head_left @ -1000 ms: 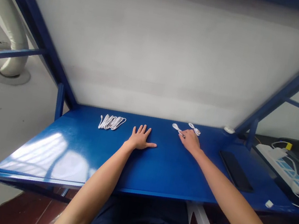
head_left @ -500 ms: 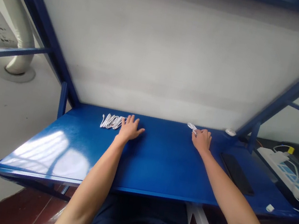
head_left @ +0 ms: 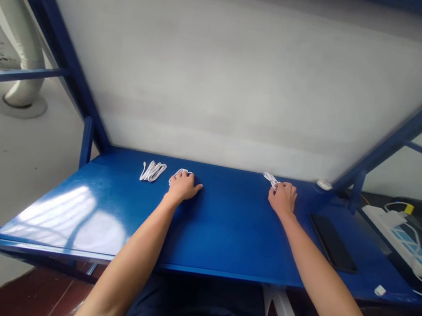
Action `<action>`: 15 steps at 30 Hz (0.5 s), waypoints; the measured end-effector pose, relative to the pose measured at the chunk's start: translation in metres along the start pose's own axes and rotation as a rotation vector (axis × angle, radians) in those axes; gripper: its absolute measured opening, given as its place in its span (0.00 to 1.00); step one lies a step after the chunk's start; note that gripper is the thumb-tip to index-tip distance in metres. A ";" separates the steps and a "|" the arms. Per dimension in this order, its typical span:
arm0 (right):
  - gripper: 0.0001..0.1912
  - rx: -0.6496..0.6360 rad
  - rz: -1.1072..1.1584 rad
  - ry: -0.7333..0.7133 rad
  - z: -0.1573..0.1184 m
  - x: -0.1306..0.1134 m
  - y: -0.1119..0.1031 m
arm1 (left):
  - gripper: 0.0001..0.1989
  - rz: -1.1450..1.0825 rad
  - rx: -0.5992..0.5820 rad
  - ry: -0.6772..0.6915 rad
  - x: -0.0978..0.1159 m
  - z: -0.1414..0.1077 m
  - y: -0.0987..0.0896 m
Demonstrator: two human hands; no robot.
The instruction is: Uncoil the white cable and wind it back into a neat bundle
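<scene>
On the blue tabletop (head_left: 218, 230), my left hand (head_left: 184, 187) rests palm down with its fingers bent over a coiled white cable (head_left: 173, 177); the fingers and palm cover much of that coil. Just left of it lies a second bundle of white cable (head_left: 153, 171), apart from my hand. Farther right, near the back edge, my right hand (head_left: 283, 198) closes its fingertips on the near end of a folded white cable (head_left: 270, 179). The looped end of this cable sticks out to the left of the fingers.
A white mouse (head_left: 324, 184) sits at the back right corner. Right of my forearm lies a dark flat slab (head_left: 333, 243), with a small white cube (head_left: 380, 291) nearer the front. A white power strip (head_left: 404, 241) with plugged-in cords is at far right. Blue frame posts (head_left: 85, 146) stand at the sides.
My left fingers have curled in, and the coil under them now lies apart from the left bundle, with blue tabletop between them. My right hand stays at its cable.
</scene>
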State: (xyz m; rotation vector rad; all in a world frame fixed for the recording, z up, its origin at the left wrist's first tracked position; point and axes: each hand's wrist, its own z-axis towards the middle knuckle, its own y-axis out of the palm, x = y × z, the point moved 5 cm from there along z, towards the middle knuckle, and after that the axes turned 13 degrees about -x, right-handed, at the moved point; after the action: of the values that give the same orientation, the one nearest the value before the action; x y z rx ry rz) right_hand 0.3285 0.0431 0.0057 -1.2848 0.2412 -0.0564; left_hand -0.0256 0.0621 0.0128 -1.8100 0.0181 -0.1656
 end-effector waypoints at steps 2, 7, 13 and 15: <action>0.19 0.003 -0.010 -0.042 -0.006 -0.009 -0.001 | 0.31 0.013 -0.001 0.098 0.022 -0.008 0.004; 0.13 -0.032 0.046 -0.325 -0.034 -0.056 0.001 | 0.28 -0.002 0.002 0.461 0.092 -0.045 0.019; 0.10 -0.188 0.259 -0.678 -0.068 -0.099 0.002 | 0.18 -0.207 0.008 0.784 0.118 -0.061 0.022; 0.11 -0.236 0.301 -0.719 -0.070 -0.102 -0.001 | 0.16 -0.304 0.057 0.805 0.111 -0.053 0.017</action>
State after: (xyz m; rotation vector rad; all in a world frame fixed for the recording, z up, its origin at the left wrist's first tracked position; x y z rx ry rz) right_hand 0.2149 -0.0056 0.0035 -1.4071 -0.1869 0.6988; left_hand 0.0785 -0.0045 0.0204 -1.5742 0.3042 -1.0876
